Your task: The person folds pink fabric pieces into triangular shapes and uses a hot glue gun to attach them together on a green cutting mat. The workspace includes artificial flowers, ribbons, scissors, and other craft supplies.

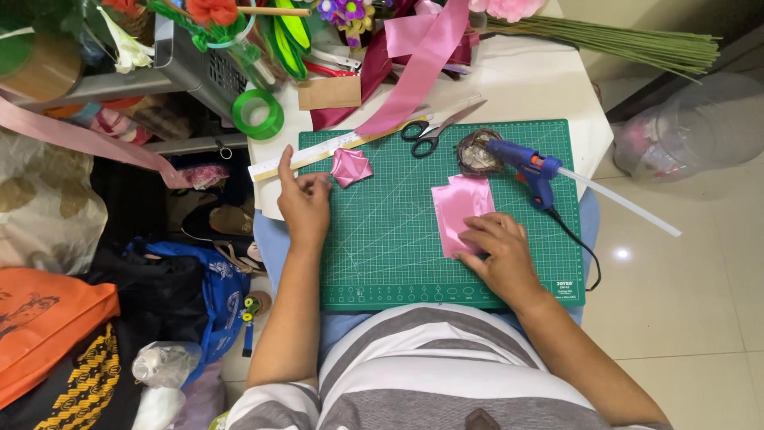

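Scanning from the left, I see my left hand (304, 205) resting at the edge of the green gridded cutting mat (382, 255), index finger raised, fingers loose and gripping nothing. Just beside its fingertips sits a folded, glossy pink satin ribbon piece (351, 166), below a pale ruler (318, 158). Mid-mat, flat squares of pink satin (458, 209) lie stacked; my right hand (495, 252) presses palm-down on their lower corner, fingers spread. Black-handled scissors (430, 135) and a blue glue gun (532, 170) lie above.

Middle of the cutting mat (382, 239) is wide open; scissors (434, 131) and glue gun (529, 171) crowd the far edge.
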